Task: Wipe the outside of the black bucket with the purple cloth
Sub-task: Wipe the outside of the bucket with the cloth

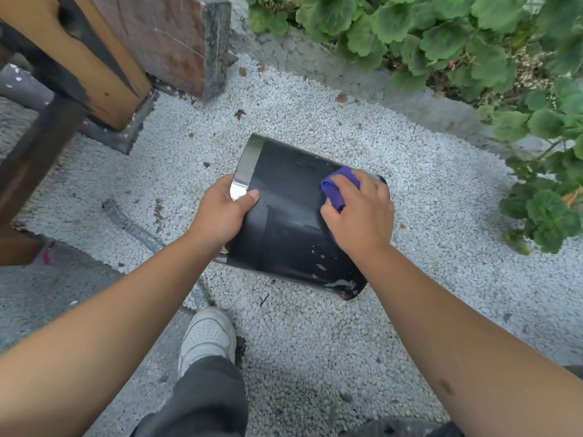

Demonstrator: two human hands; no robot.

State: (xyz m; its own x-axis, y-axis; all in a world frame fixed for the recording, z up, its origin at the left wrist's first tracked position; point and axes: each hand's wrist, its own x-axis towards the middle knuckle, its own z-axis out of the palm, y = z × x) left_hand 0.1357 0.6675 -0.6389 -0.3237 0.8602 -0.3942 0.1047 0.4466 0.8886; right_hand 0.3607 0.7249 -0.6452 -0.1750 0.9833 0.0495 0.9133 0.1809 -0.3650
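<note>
- Pale gravel ground [315,342] runs under everything, and nearest me a white sneaker [208,335] stands on it beside a corrugated metal hose [138,230]
- I see the black bucket [290,222] held off the ground and tipped on its side, its chrome rim band [249,165] to the left and its base to the right, which I judge turns the outer wall up for wiping
- My left hand [220,212] grips the rim, thumb lying over the band and fingers hidden behind, steadying the bucket
- My right hand [359,212] is curled over the bunched purple cloth [337,190], pressing it onto the wall near the base
- White smears remain on the lower wall; the mouth faces away, so I cannot tell what is inside
- Beyond stand a stone slab [176,42] and green leafy plants [441,36]
</note>
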